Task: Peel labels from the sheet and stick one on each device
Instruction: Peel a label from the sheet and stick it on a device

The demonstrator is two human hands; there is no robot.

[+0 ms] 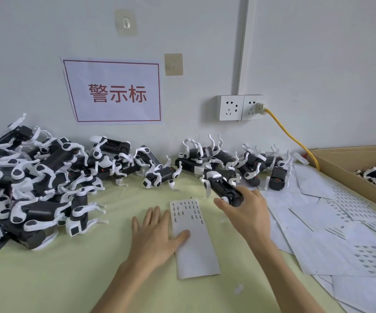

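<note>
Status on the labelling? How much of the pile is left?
Done: the label sheet is mostly bare backing, a few labels left at its far end; used sheets lie on the right. In hand: right hand grips one device; left hand rests flat, thumb on the sheet. Left: unclear; whether the piled devices carry labels can't be seen.

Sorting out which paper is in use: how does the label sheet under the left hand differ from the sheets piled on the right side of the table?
The label sheet is a narrow strip lying alone and flat, thumb of the left hand pressing it; the piled sheets are wider, overlapping and untouched. The strip keeps labels only at its far end; several piled sheets show fuller grids. Both are white and lie on the table.
</note>
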